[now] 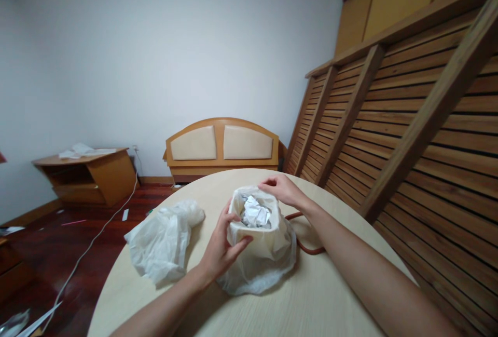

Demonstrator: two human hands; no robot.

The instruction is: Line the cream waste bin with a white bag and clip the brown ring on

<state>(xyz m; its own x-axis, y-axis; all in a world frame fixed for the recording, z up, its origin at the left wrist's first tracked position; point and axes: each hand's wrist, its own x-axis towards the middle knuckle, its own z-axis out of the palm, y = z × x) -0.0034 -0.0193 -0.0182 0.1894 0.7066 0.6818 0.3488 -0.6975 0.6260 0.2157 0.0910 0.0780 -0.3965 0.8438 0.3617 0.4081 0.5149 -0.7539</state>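
A small squarish bin point(254, 232) stands on the round table, lined with a thin white plastic bag point(261, 274) that is folded out over its rim and hangs down to the tabletop. Crumpled white paper point(257, 213) lies inside. My left hand point(223, 243) holds the near left side of the lined rim, thumb outside and fingers over the edge. At the far right corner, my right hand point(280, 190) has thumb and forefinger pinched on the bag's edge. The bin's walls are mostly hidden under the bag.
Another white plastic bag point(165, 243) lies crumpled on the left of the table point(311, 300). A reddish-brown cord or loop point(311, 250) rests behind my right forearm. Slatted wooden panels point(389, 119) lean on the right; a low cabinet point(89, 176) stands at the far left.
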